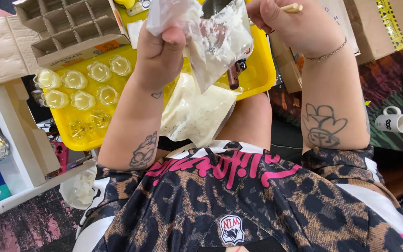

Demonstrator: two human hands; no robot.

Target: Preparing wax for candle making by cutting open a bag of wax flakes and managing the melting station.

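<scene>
the clear plastic bag point(220, 32), smeared white inside with pale wax-like flakes, was up high over the yellow tray point(262, 74), held above the person's lap. the left hand point(162, 51) was clamped on the bag's left edge, thumb and fingers pinched tight around a fold of plastic. the right hand point(283, 21) was closed in a fist around a thin wooden stick point(291, 7), just beside the bag's upper right side; whether the stick's far end reached into the bag couldn't be told from here. a thin chain bracelet point(327, 53) sat on that right wrist.

below the bag, a second, fuller bag of white flakes point(197, 109) lay across the tray's near edge and the knee. a dark tube-shaped tool point(235, 74) lay on the tray just under the raised bag.

out to the left of the tray, small clear glass cups point(82, 84) stood in rows, most filled with pale wax, the nearest two looking empty. behind them sat a cardboard box with divider cells point(66, 25). far right, well apart from it all, a white mug point(395, 122) lay on the patterned surface.
</scene>
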